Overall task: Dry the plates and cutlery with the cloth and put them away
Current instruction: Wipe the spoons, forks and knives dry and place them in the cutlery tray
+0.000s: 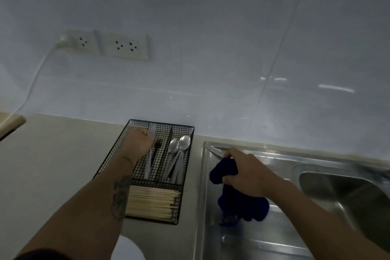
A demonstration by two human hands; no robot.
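The picture is dim and bluish, with low contrast and soft detail throughout. Motion blur smears the left hand and the pale fork in its grip; the right hand is a little sharper, but the dark blue cloth in its grip reads as a near-black mass without texture. Above and beyond the right grip, small white streaks of glare lie on the glossy wall. Right of that grip the steel sink carries dull reflections and blurs toward the frame edge. Wide-angle distortion bends the wall seams and the table edge.
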